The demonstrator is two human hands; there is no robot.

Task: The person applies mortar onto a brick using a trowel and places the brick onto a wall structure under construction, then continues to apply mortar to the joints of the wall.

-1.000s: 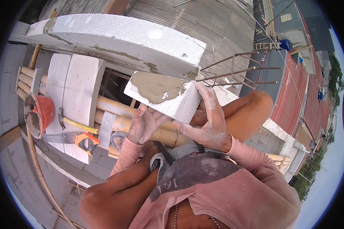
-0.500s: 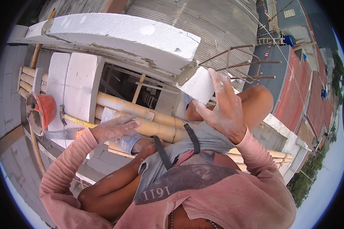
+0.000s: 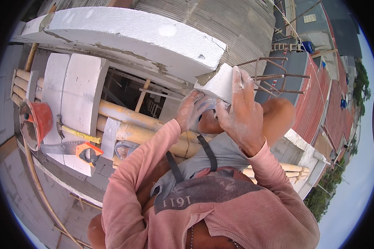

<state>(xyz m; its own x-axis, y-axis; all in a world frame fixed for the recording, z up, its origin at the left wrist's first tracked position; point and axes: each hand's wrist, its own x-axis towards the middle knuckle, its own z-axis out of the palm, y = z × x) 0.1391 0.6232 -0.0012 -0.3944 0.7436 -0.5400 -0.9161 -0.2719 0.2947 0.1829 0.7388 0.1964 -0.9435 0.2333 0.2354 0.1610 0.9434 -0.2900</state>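
My right hand (image 3: 243, 116) grips the outer end of a small white block (image 3: 218, 85), its fingers over the end face and its thumb low on the near side. This block stands against the end of a long white block (image 3: 133, 35), with grey mortar (image 3: 205, 78) at the joint. Close by the small block's lower left corner is my left hand (image 3: 191, 110), dusty, its fingers apart and stretched toward the block. Whether those fingertips press on it is hard to tell.
Bamboo poles (image 3: 143, 128) run below the wall. At left, a hammer (image 3: 81, 135), an orange-handled handsaw (image 3: 87, 152) and a red bucket (image 3: 39, 124) lie near large white blocks (image 3: 81, 89). Bent steel bars (image 3: 278, 76) jut out past the small block, before red roofs (image 3: 316, 95).
My left hand has swung right, from beside the hammer to the small block. My right hand stays on the block. The saw's handle now shows, and the view has shifted slightly.
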